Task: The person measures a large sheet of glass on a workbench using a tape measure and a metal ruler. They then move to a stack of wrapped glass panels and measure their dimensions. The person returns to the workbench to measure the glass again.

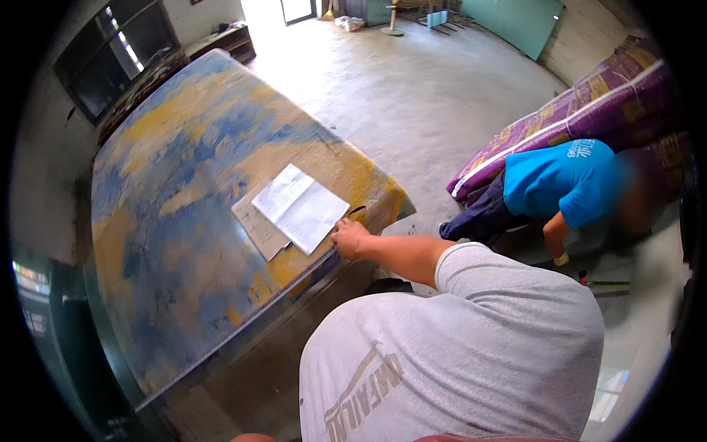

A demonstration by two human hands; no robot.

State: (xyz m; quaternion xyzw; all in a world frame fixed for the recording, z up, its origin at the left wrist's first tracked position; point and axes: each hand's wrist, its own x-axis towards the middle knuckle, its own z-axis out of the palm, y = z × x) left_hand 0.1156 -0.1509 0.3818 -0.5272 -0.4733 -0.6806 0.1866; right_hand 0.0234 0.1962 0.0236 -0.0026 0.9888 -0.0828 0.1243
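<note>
My right arm reaches left across the view. My right hand (350, 239) is at the near edge of a large flat surface mottled in blue, yellow and beige (177, 184). Its fingers curl in at the right edge of a creased white sheet of paper (298, 206) with writing on it. A small dark curved thing (358, 211) shows beside the fingertips; what the fingers hold is hidden. Under the sheet lies a brown piece of cardboard (258, 230). My left hand cannot be made out; only a sliver of skin shows at the lower edge.
At the right, a co-worker in a blue shirt (552, 177) bends low beside large purple wrapped bundles (545, 132). A green board (512, 26) leans at the far wall. A low shelf (224, 43) stands at the back left, and a stool (392, 20) farther back.
</note>
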